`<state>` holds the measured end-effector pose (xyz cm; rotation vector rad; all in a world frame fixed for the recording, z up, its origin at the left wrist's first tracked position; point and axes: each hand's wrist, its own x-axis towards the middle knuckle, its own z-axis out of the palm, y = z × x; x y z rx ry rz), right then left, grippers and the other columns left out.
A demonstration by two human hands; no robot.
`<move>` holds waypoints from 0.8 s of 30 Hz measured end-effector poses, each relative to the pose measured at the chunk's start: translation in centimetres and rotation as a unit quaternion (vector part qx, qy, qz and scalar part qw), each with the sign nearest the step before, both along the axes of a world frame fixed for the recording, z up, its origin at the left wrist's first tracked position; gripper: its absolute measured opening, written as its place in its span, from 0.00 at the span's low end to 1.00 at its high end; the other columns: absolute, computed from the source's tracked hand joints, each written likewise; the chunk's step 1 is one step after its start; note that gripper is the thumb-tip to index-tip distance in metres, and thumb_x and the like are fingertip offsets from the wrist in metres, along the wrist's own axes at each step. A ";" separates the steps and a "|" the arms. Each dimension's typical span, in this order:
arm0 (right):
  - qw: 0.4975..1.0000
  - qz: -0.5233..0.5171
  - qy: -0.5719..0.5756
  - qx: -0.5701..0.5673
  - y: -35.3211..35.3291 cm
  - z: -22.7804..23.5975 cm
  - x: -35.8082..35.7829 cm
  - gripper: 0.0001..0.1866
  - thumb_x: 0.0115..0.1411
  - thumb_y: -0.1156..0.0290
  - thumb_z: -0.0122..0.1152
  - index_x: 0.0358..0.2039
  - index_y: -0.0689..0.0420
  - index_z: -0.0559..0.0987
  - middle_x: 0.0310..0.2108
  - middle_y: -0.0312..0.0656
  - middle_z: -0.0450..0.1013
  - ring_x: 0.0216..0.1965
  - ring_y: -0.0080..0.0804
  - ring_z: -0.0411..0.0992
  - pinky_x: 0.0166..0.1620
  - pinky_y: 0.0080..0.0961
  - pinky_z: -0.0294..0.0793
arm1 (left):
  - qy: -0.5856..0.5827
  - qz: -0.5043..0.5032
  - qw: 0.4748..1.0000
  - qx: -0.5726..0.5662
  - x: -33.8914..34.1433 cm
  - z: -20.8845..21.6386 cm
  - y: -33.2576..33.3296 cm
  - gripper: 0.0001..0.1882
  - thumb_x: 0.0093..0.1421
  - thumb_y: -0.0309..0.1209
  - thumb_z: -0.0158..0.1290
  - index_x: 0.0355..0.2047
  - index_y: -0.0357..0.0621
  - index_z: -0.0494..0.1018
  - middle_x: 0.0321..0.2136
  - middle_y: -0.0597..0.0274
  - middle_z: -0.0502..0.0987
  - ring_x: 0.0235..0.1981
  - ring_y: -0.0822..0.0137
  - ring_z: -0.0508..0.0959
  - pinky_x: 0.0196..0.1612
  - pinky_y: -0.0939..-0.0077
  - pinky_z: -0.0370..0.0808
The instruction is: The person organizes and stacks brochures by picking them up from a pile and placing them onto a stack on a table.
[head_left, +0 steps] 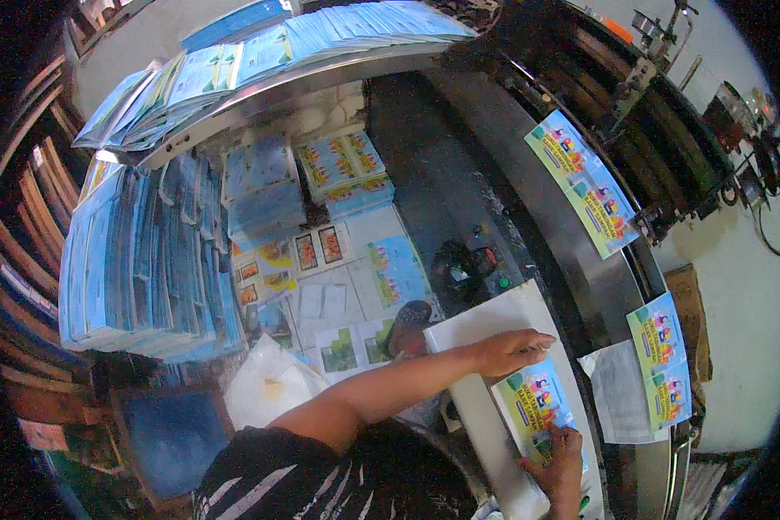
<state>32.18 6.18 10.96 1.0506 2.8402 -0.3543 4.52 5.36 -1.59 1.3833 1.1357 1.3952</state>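
A blue, yellow and green printed sheet [537, 406] lies on a long white board [485, 319] in front of me, at the lower right. My left hand [518, 351] reaches across from the left with its fingers stretched out, resting at the sheet's far end. At the near end, my right hand [559, 468] has its fingers and thumb closed over the sheet's edge. Whether one sheet or a thin pile lies there, I cannot tell.
Matching printed sheets [582, 184] lie along the metal ledge at right, one pair [660, 364] over white paper. Tall blue stacks [139, 269] stand at left. A shelf [321, 65] beyond them holds spread sheets. Dark machinery [624, 104] fills the upper right.
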 end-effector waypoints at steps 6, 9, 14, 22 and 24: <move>0.996 0.036 0.055 -0.054 1.2 -0.9 1.2 0.43 0.34 0.65 0.80 0.53 0.60 0.72 0.46 0.51 0.68 0.46 0.52 0.71 0.48 0.38 0.74 | 0.008 -0.005 1.000 -0.004 0.0 -0.5 -0.1 0.27 0.70 0.44 0.43 0.61 0.35 0.64 0.56 0.48 0.69 0.59 0.57 0.69 0.63 0.65 0.63; 0.987 0.025 0.105 -0.121 2.2 -0.6 2.6 0.30 0.43 0.70 0.73 0.48 0.63 0.75 0.41 0.52 0.71 0.40 0.52 0.73 0.44 0.37 0.75 | -0.020 -0.009 1.000 -0.005 0.1 -0.4 0.0 0.27 0.70 0.44 0.44 0.62 0.37 0.63 0.56 0.49 0.69 0.59 0.58 0.69 0.63 0.65 0.63; 0.999 -0.010 0.044 0.004 6.2 7.0 3.7 0.10 0.52 0.77 0.57 0.36 0.66 0.77 0.33 0.54 0.73 0.37 0.55 0.74 0.37 0.37 0.73 | -0.006 -0.003 1.000 -0.012 0.5 0.5 -0.2 0.27 0.69 0.41 0.47 0.63 0.38 0.62 0.57 0.50 0.69 0.60 0.60 0.68 0.63 0.67 0.64; 0.818 -0.065 0.221 0.527 16.5 13.9 1.4 0.25 0.49 0.82 0.62 0.50 0.53 0.79 0.41 0.48 0.72 0.45 0.47 0.70 0.49 0.40 0.69 | -0.054 -0.006 0.997 -0.048 -0.4 -0.8 -1.6 0.31 0.68 0.49 0.47 0.63 0.42 0.62 0.56 0.59 0.70 0.58 0.66 0.68 0.61 0.69 0.65; 0.818 -0.046 0.190 0.542 19.5 12.0 1.8 0.27 0.47 0.82 0.62 0.50 0.52 0.79 0.39 0.47 0.72 0.43 0.47 0.70 0.48 0.39 0.70 | -0.141 -0.004 0.987 -0.075 0.0 -0.3 -1.3 0.26 0.69 0.41 0.47 0.61 0.37 0.65 0.57 0.52 0.70 0.58 0.64 0.70 0.61 0.69 0.65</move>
